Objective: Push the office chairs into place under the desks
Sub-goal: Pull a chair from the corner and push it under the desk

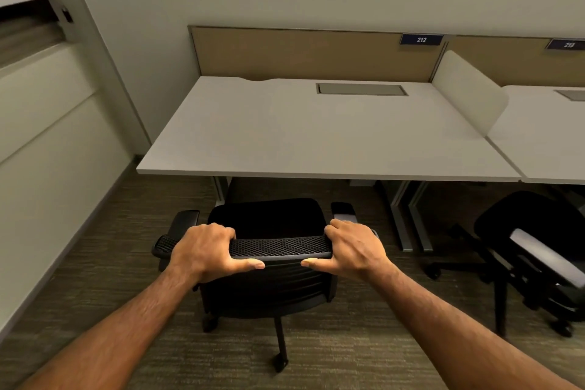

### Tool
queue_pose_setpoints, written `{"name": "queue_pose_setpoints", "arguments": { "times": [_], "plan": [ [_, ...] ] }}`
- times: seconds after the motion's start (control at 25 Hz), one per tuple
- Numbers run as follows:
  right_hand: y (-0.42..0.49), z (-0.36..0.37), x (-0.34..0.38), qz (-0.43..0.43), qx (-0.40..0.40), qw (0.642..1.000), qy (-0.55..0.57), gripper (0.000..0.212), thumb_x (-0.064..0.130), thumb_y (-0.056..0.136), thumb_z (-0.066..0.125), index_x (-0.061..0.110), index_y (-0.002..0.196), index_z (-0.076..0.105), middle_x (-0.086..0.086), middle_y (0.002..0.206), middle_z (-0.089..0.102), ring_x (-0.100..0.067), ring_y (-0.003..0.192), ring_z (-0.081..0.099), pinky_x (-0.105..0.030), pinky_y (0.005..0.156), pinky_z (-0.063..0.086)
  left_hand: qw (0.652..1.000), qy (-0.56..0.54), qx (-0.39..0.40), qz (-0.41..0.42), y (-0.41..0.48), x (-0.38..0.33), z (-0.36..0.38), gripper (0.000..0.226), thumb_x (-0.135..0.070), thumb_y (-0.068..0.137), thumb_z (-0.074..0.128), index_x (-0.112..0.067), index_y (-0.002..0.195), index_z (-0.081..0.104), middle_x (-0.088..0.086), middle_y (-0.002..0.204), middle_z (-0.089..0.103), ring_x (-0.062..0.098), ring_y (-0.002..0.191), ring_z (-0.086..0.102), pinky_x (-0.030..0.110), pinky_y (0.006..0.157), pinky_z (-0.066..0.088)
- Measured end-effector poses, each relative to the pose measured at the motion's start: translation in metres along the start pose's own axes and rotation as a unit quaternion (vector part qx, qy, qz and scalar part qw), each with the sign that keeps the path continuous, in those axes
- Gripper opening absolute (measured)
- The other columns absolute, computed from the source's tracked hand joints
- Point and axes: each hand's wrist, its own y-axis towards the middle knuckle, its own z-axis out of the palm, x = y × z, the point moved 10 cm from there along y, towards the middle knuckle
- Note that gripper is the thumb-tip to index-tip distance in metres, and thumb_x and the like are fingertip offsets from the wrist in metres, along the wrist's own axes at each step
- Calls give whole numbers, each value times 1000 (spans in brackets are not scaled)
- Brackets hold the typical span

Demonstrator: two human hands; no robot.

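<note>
A pale wall ran along my left, with striped carpet below it. My left hand gripped the top edge of the chair in front of me, its fingers curled over the mesh rim toward the desk side and the thumb pressed along the near side, so the hand was clamped on the backrest. The chair stood just short of the desk, its seat close to the front edge but not yet under it, its back toward me. An armrest showed left of the seat, another right of it. My right hand held the same top edge near its right end, fingers hooked over the far side and thumb along the near side, clamped as well. The desk top was white with a grey hatch near the back, a tan panel behind it carrying a tag reading 212. A white divider separated it from the next desk on the right. A second chair stood by that one, turned askew, mostly out from under the top.
</note>
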Motion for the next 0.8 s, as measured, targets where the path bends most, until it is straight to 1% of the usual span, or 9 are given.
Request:
{"name": "queue_pose_setpoints", "arguments": {
  "times": [0.08, 0.16, 0.28, 0.36, 0.44, 0.56, 0.64, 0.72, 0.8],
  "plan": [
    [2, -2, -19, 7, -3, 1000, 9, 93, 105, 70, 20, 21, 84, 58, 8, 82, 54, -12, 71, 52, -30, 65, 46, 1000, 3, -8, 0, 15, -12, -1, 108, -112, 53, 16, -23, 85, 68, -12, 66, 61, 6, 60, 59, 24, 62, 47],
    [7, -4, -39, 15, -8, 1000, 14, 95, 105, 70, 19, 21, 87, 60, 8, 83, 55, -12, 72, 53, -31, 67, 46, 1000, 3, -12, -2, 33, -22, 1, 108, -112, 53, 16, -23, 84, 68, -12, 66, 61, 6, 59, 58, 24, 62, 49],
    [19, -2, -58, 21, 15, 1000, 12, 105, 108, 66, 13, 22, 98, 64, 7, 88, 59, -15, 76, 55, -40, 80, 46, 1000, 1, -11, -4, 61, -38, 5, 107, -113, 52, 16, -23, 82, 67, -12, 65, 60, 6, 59, 58, 25, 60, 50],
    [27, -1, -75, 35, 26, 999, 11, 103, 110, 61, 10, 24, 92, 59, 7, 85, 57, -16, 76, 53, -48, 88, 44, 1000, 1, -18, -6, 82, -52, 5, 105, -113, 52, 17, -24, 79, 67, -11, 63, 59, 6, 59, 57, 25, 56, 45],
    [33, -3, -97, 50, 23, 998, 13, 101, 110, 59, 8, 24, 85, 54, 7, 81, 54, -17, 74, 52, -49, 90, 45, 1000, 4, -24, -2, 103, -67, 5, 101, -113, 52, 20, -25, 75, 65, -12, 61, 58, 6, 58, 56, 26, 54, 39],
    [41, -4, -133, 62, 12, 998, 13, 103, 109, 59, 7, 22, 84, 56, 7, 78, 53, -16, 72, 52, -47, 88, 45, 1000, -1, -30, -6, 136, -85, 7, 96, -112, 53, 24, -27, 73, 64, -12, 59, 56, 7, 57, 55, 28, 54, 38],
    [50, -7, -153, 61, 5, 998, 15, 99, 108, 61, 11, 20, 77, 54, 8, 73, 52, -14, 66, 49, -44, 82, 44, 999, -22, -34, -13, 157, -91, 7, 94, -112, 52, 26, -30, 76, 65, -14, 62, 58, 6, 60, 56, 31, 56, 40],
    [62, -9, -171, 58, 1, 998, 13, 93, 106, 65, 19, 20, 70, 52, 7, 66, 52, -12, 59, 47, -40, 73, 38, 998, -56, -21, -16, 179, -95, 11, 95, -112, 52, 27, -33, 85, 67, -16, 70, 61, 6, 66, 58, 32, 61, 42],
    [74, -11, -185, 52, -11, 999, 6, 90, 105, 67, 25, 19, 66, 53, 5, 61, 54, -14, 56, 50, -36, 64, 37, 996, -87, 12, -11, 198, -97, 16, 97, -113, 51, 26, -37, 96, 67, -19, 78, 63, 6, 73, 58, 32, 64, 41]
  ]
}}
